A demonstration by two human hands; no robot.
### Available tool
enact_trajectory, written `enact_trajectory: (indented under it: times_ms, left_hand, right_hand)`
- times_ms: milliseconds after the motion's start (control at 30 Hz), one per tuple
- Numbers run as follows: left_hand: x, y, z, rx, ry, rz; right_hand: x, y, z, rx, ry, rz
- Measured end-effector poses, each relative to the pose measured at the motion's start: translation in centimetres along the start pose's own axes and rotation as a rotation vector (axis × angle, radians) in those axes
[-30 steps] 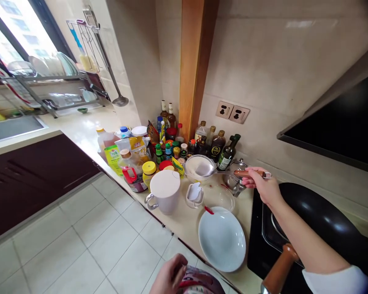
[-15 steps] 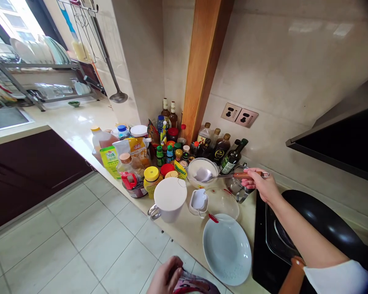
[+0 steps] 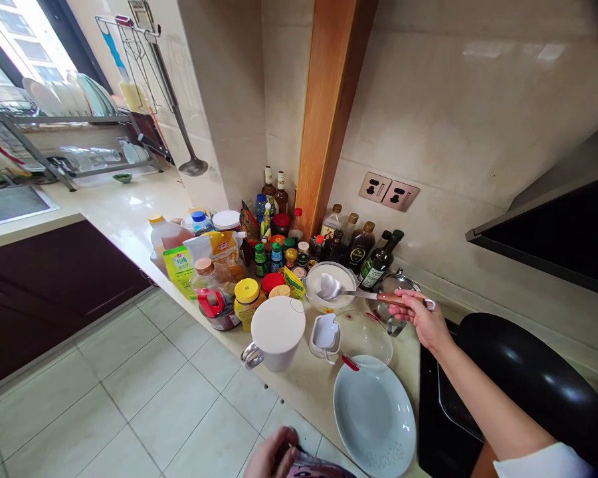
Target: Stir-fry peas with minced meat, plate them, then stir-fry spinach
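My right hand [image 3: 418, 315] is closed round the brown handle of a metal spatula [image 3: 365, 295]. Its head lies over a round clear bowl [image 3: 351, 307] of white powder [image 3: 315, 279]; whether it touches the powder I cannot tell. At the bottom edge, my left hand [image 3: 274, 455] has curled fingers beside pinkish patterned fabric [image 3: 313, 468]; what it grips, if anything, is hidden. In front of the bowl are a clear lid [image 3: 363, 335] with red clips and a small white container [image 3: 323, 335]. Nearer me sits a pale oval plate [image 3: 373, 411].
A white lidded jug [image 3: 279, 325] stands near the counter's front edge. Several bottles [image 3: 361, 245] and jars crowd the corner. To the right are a black wok [image 3: 523, 365] on the stove and a range hood [image 3: 553, 232] above. A ladle [image 3: 193, 166] hangs at left.
The camera view has shifted slightly, so the counter things sit a little lower. My right hand still holds the spatula over the bowl, its head turned slightly. My left hand is a little lower in view.
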State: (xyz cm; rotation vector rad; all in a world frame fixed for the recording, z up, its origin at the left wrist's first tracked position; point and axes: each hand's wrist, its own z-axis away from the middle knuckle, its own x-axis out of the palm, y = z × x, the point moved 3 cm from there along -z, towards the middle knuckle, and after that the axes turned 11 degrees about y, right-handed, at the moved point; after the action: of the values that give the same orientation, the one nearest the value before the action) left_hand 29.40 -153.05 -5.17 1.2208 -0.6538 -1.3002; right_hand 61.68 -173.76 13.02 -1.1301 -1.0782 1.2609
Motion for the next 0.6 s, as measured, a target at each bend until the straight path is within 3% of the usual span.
enact_trajectory:
  times_ms: [433,600]
  left_hand:
    - [-0.3,-0.2,-0.4,-0.009,-0.021,-0.027]
    - [-0.3,-0.2,-0.5,-0.041,-0.025,-0.018]
  right_hand:
    - [-0.1,1.8,-0.2,-0.030,-0.065,-0.035]
    - [-0.5,3.0,0.4,0.025,-0.004,-0.100]
